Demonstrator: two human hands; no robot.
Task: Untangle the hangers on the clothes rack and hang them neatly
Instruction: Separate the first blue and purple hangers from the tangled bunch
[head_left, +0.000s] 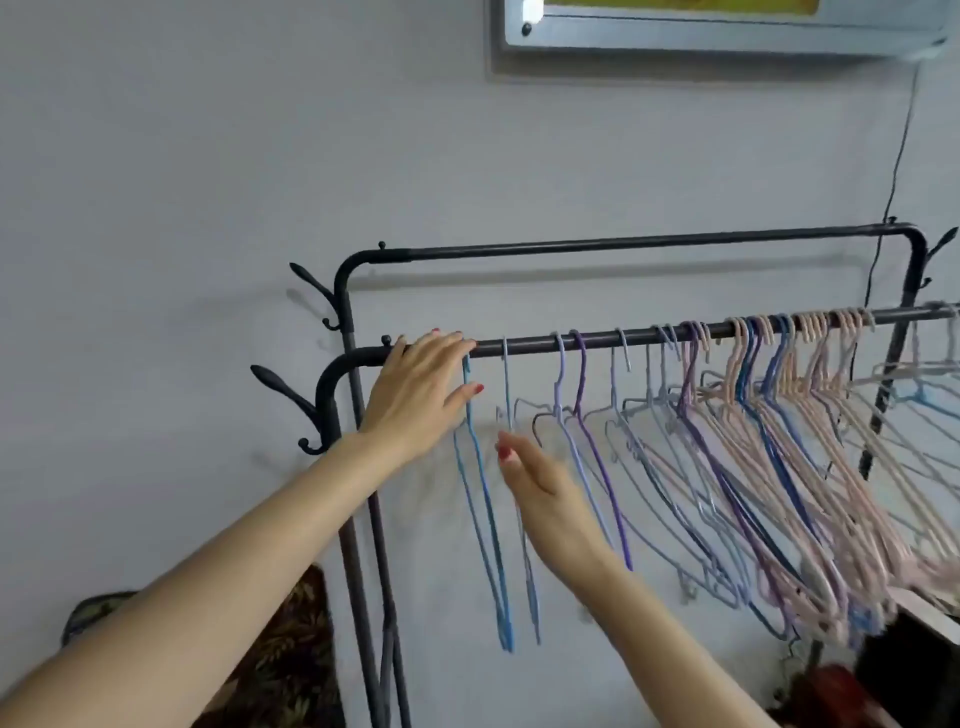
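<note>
A black clothes rack has a near rail and a higher far rail. My left hand lies on the near rail's left end with straight fingers, its thumb against a blue hanger. My right hand reaches up just below the rail, fingers extended and touching a pale blue hanger. Lilac and purple hangers hang spaced to the right. Farther right, several pink, blue and grey hangers crowd together and overlap.
Coat hooks stick out from the rack's left posts. A pale wall stands close behind, with a framed panel high up and a black cable running down it. A patterned cloth lies at lower left, dark items at lower right.
</note>
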